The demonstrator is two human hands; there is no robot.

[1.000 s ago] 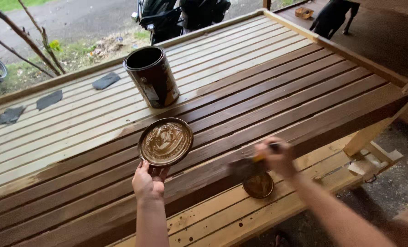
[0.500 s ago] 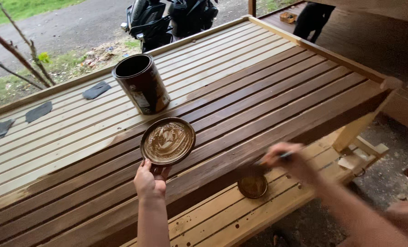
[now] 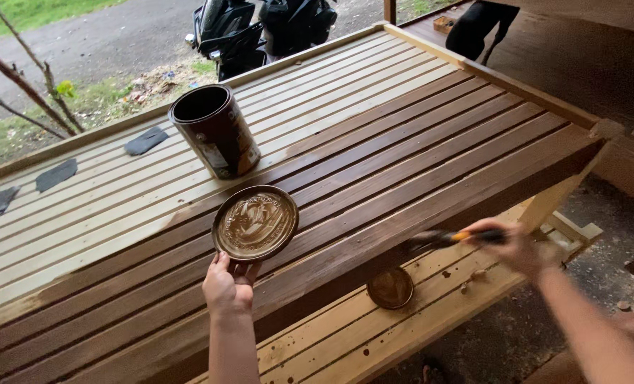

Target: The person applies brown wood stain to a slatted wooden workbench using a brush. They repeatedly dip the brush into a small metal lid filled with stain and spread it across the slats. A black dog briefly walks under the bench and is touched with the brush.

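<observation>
Far to the left of the open can (image 3: pixel 215 131), three dark flat scraps (image 3: pixel 56 174) lie on the pale, bare slats of the slatted surface (image 3: pixel 374 107). They sit on the side that has no brown on it, so they stay out of the wet part.

The open can stands upright on the pale slats, right at the edge where the brown colour begins. It is dark and round, and its top is off. It is near enough to reach, but it stands off the wet wood.

Just below the can, toward the person, is the round lid (image 3: pixel 255 223). It is full of brown liquid, like a little dish. The left hand (image 3: pixel 226 286) holds it by its near edge with the fingers closed on the rim. The lid is held flat, likely so the liquid does not spill.

Lower and to the right of the can, a small round tin (image 3: pixel 390 287) rests on the lower plank (image 3: pixel 345 334), under the edge of the surface. Brown drips dot that plank.

Far right of the can, the right hand (image 3: pixel 514 247) has its fingers wrapped tight on the brush (image 3: pixel 441 237). The brush has an orange band. Its dark tip touches the front edge of the surface, where the wood is brown.

Behind the can, past the far rail, a parked motorbike (image 3: pixel 260 28) stands.
</observation>
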